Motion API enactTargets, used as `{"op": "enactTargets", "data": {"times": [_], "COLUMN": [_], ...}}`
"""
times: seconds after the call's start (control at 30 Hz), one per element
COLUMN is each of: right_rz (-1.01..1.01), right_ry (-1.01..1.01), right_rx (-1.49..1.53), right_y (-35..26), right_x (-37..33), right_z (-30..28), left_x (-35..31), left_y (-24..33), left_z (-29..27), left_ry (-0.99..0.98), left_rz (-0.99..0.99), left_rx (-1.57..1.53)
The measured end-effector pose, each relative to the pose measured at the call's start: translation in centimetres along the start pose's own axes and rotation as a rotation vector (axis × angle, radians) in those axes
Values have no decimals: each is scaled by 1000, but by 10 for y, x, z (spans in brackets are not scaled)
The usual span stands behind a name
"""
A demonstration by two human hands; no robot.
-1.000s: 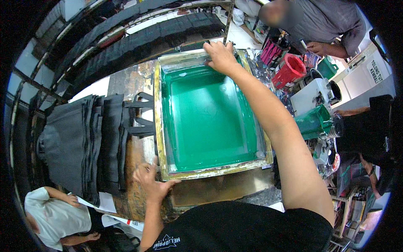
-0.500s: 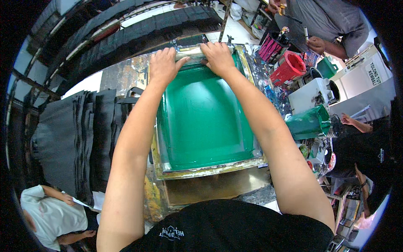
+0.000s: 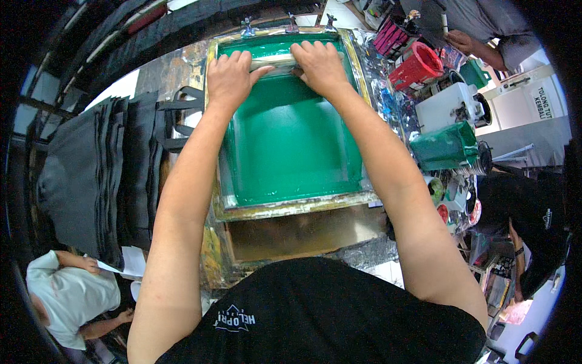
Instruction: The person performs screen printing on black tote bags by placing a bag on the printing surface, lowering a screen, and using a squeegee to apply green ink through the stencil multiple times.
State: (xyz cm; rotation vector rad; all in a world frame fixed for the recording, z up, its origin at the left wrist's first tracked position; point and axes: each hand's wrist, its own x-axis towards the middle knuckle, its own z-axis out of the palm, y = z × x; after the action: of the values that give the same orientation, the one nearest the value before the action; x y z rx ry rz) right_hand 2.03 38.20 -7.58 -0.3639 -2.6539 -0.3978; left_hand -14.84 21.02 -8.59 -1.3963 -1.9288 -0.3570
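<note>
A printing screen (image 3: 297, 212) with a worn, yellow-stained frame lies before me, its mesh (image 3: 294, 145) covered in green. Across its far part, a squeegee (image 3: 274, 59) with a pale handle spans between my hands. My left hand (image 3: 230, 79) is closed over the squeegee's left end, thumb pointing inward. On the right end sits my right hand (image 3: 319, 68), fingers curled over the far side. Green ink (image 3: 267, 43) shows between the squeegee and the far frame edge. The blade's lower edge is mostly hidden by my hands.
Black fabric bags (image 3: 79, 176) are stacked at the left. Clamps (image 3: 291, 24) line the far frame edge. Ink containers stand on the right: a red bucket (image 3: 416, 65), a white jug (image 3: 445, 108), a green container (image 3: 445, 147). Other people stand left and right.
Both hands and the squeegee have come toward me from the far frame edge, uncovering the green ink and clamps behind. My view has tilted, so the screen sits higher in the picture.
</note>
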Motion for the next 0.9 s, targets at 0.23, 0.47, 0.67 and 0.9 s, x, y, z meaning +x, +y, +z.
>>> {"op": "enactTargets", "data": {"times": [0.23,0.47,0.67,0.9], "right_rz": [7,12,45,47], "right_ry": [17,-56,-142,-163], "right_rx": [48,72,117,158], "right_y": [-27,-63,-90,-98], "right_x": [-54,-117,-169,-185], "right_z": [-37,-86,-129,-145], "left_x": [-38,-86,-123,-130], "left_y": [29,64,88,97], "left_z": [-55,-120,-163,-185], "left_ry": [-114,-174,-138,-164], "left_rz": [-39,-63,-16,-52], "left_rx": [-83,-103,-150,-225]}}
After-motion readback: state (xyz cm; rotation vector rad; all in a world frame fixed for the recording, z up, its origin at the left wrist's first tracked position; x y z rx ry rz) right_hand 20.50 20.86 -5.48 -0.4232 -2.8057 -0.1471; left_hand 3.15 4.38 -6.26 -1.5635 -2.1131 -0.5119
